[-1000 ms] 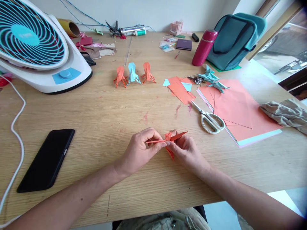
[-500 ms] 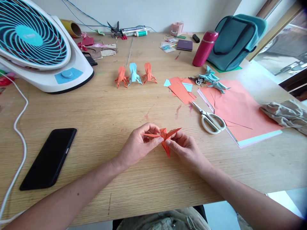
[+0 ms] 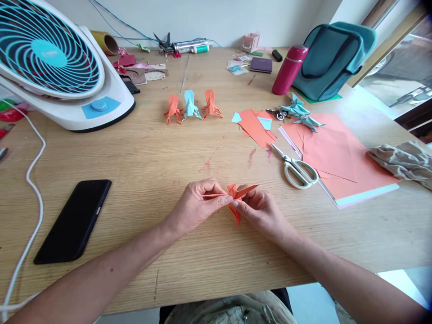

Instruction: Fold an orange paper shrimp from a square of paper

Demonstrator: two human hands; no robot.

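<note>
Okay, pinching a small pointed orange-red folded-paper piece (image 3: 236, 216) near the front edge of the pale wood-grain worktop (image 3: 162, 153). Clamped on it from both sides with left hand (image 3: 195, 206) and right hand (image 3: 265, 213), thumbs nearly meeting at its middle. Can't see most fingertips, hidden behind paper and knuckles; can't tell if resting on the worktop or just above. Getting only part of a white plastic fan with turquoise grille (image 3: 56, 56), cut off at left, and of a crumpled beige cloth (image 3: 398, 159), cut off at right. Can't cleanly separate pale-blue folded-paper shapes (image 3: 297, 109), overlapping each other. Seeing white-handled metal scissors (image 3: 289, 160) fully.
</note>
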